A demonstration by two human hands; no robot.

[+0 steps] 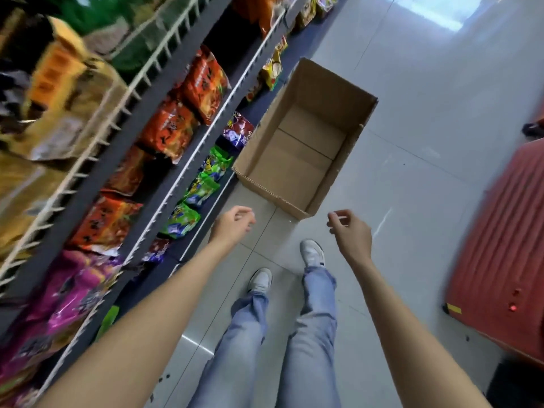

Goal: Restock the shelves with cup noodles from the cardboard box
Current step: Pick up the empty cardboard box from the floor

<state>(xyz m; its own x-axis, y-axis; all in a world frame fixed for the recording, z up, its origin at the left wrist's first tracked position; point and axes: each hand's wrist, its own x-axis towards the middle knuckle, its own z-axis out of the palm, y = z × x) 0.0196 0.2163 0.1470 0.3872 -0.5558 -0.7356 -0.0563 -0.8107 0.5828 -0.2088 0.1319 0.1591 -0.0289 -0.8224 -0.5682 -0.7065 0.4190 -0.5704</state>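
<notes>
The shelves point(164, 136) on the left hold packed bags; no cup noodles can be picked out there, and the upper tiers are blurred. The left hand point(232, 223) hangs loosely curled and holds nothing. The box point(312, 113) stands on the floor beside the lowest shelf, mouth up, bare inside, its long axis running along the aisle away from the person. The right hand point(351, 231) is likewise loosely curled and holds nothing. The restocking looks finished.

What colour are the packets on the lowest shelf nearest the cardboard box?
Bright green packets, with a purple one beside the cardboard box; head view.
</notes>
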